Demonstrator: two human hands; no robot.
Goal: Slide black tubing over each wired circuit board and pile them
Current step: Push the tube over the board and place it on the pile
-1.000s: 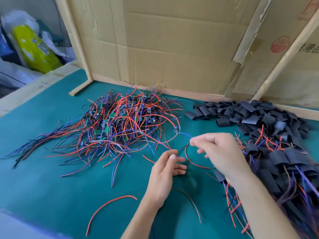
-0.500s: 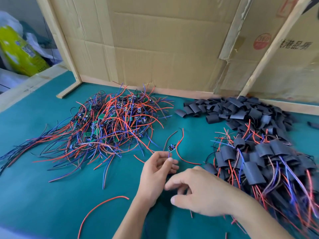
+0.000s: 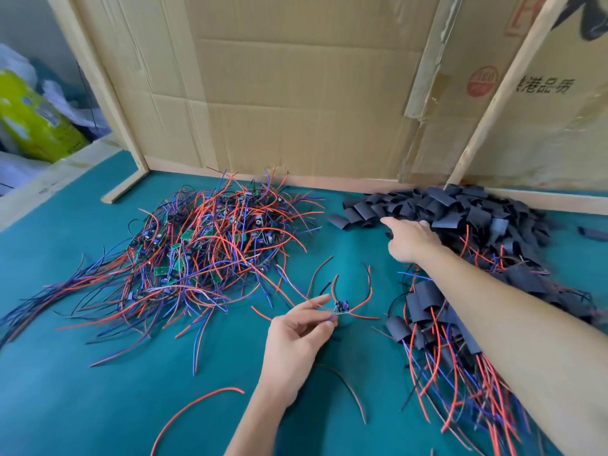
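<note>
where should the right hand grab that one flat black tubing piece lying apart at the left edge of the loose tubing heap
That short black tubing piece lies flat on the green mat, clear of the heap of loose black tubing. Probably best pinched across its narrow width, the right hand coming from above, since its left side and near side are open.

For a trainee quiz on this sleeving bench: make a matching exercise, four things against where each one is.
Things:
1. left hand
2. right hand
3. pile of bare wired boards
4. sleeved boards

Places or states:
A. heaped on the left part of the green mat
B. reaching into the loose black tubing pieces at the back
C. lying under the right forearm, wires trailing toward the near edge
D. pinching a single wired circuit board at the middle of the mat

Pairs: 1-D, 2-B, 3-A, 4-C
</note>
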